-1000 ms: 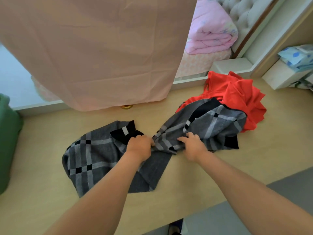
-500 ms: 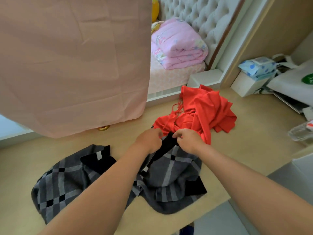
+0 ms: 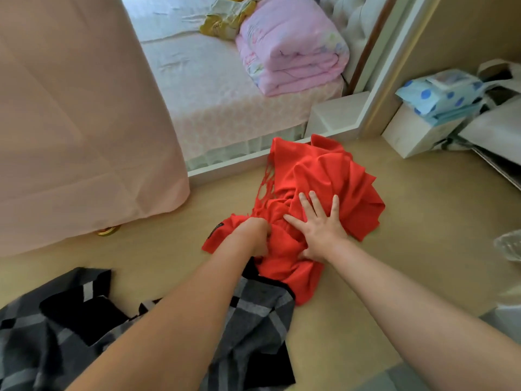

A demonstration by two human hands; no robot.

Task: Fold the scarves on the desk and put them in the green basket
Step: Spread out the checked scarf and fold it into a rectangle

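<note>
The red scarf (image 3: pixel 332 170) lies crumpled on the far middle of the table (image 3: pixel 423 221). Its bulk runs away and to the right of both grips, and its near hem overlaps the grey checked scarf (image 3: pixel 259 314). The right grip (image 3: pixel 321 227) presses flat on it, fingers spread. The left grip (image 3: pixel 253 235) is curled into its near-left fold (fingertips hidden). Half a second ago both pinched the grey scarf's dark edge.

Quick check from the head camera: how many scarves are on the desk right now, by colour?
red scarf: 1
grey and black checked scarf: 1 (one piece, as far as shows)
Total: 2
</note>
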